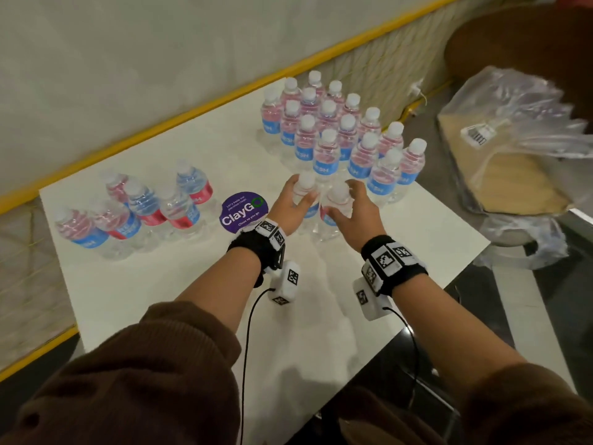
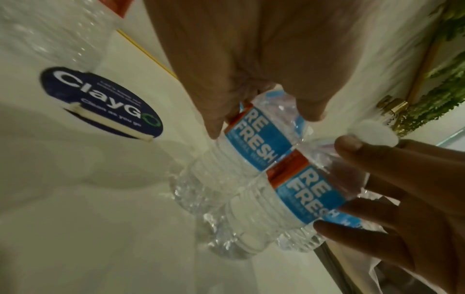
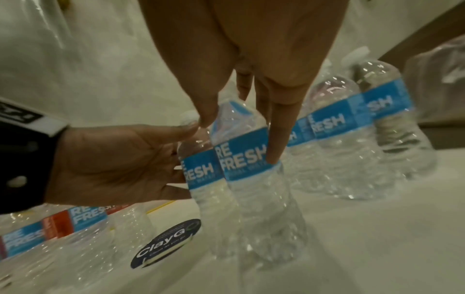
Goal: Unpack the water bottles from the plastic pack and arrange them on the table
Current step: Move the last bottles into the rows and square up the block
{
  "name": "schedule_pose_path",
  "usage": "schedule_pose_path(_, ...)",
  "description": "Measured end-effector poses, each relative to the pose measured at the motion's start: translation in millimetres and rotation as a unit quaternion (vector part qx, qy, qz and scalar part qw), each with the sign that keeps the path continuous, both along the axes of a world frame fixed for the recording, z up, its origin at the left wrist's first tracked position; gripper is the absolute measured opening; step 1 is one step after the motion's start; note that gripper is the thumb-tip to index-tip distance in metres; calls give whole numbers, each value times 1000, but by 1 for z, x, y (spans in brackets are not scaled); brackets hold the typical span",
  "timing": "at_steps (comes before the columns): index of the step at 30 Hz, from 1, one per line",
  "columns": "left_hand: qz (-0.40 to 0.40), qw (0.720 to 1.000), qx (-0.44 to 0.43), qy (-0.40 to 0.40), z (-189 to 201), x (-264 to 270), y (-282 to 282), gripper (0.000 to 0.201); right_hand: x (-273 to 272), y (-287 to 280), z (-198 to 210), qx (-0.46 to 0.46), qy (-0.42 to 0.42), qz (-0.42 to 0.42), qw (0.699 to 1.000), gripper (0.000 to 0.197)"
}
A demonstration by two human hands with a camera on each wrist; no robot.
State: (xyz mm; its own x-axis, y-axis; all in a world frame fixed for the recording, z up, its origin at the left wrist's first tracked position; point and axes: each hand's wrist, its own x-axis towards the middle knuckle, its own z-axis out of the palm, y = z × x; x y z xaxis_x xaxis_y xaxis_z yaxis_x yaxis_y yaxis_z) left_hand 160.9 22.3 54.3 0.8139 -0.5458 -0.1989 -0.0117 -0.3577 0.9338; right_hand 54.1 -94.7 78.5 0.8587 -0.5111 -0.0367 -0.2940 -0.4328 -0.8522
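two upright water bottles stand side by side, touching, on the white bench (image 1: 167, 284). the left hand (image 1: 293, 200) grasps the left bottle (image 1: 305, 200), its fingers (image 2: 214, 111) curled round the shoulder above the blue label. the right hand (image 1: 354, 213) grasps the right bottle (image 1: 335, 207), its fingers (image 3: 276, 143) lying down across the label and the thumb against the neck; the thumbs of both hands nearly meet between the two caps. both bottle bases rest on the bench.

just beyond the fingers stands the arranged group of bottles (image 1: 340, 130), upright with white caps, in close rows; its nearest bottles are just behind the two held ones. to the left of the left hand's fingers, a round dark sticker (image 1: 244, 211) reading "claygo" lies flat on the bench, just beside the wrist. farther left of it lies a loose cluster of bottles (image 1: 138, 207), tipped on their sides, with red and blue labels. well to the right of the right hand's fingers, off the bench edge, sits the crumpled clear plastic pack (image 1: 513, 123), with a barcode label and a brown sheet inside.
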Motion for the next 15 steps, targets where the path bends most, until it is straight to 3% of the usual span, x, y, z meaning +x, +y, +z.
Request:
schedule_pose_path(3, 59, 998, 0, 9, -28, 1, -3, 84, -8, -6, -25, 62, 31, 16, 997, 80)
schedule_pose_path(5, 89, 996, 4, 29, -47, -3, 0, 96, -9, -8, -42, 72, 66, 16, 995, 86)
schedule_pose_path(9, 126, 991, 48, 1, -64, -4, -1, 69, -2, -13, -64, 86, 88, 1, 992, 73)
schedule_pose_path(15, 59, 996, 63, -14, -64, 13, -23, 53, 1, -21, -80, 113, 65, -89, 988, 62)
